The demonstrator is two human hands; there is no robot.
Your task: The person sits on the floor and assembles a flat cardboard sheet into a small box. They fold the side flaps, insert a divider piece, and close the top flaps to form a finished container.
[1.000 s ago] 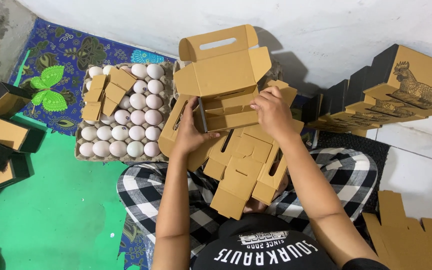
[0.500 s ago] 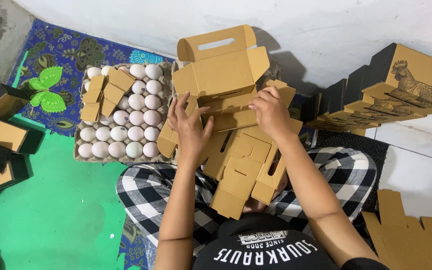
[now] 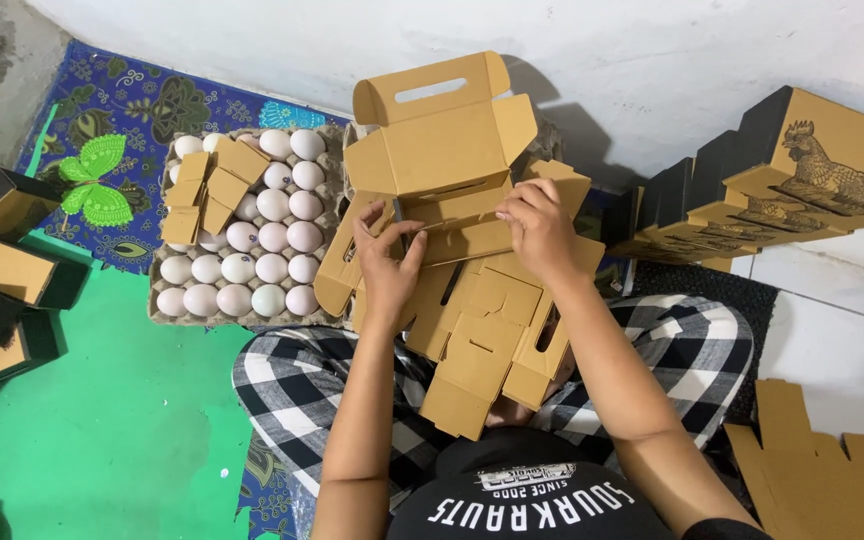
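My left hand (image 3: 387, 265) and right hand (image 3: 537, 228), fingers pinched shut on flaps of half-folded cardboard carton (image 3: 442, 160) at frame centre, steadying it over lap; egg tray (image 3: 242, 225) left, within reach.

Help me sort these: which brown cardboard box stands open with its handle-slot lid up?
The open box just beyond both hands, against the white wall; the chicken-print boxes at right are closed and stacked.

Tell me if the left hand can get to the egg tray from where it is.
Probably yes. The left hand rests on the cardboard carton, and the egg tray lies just to its left on the floor, with nothing between them.
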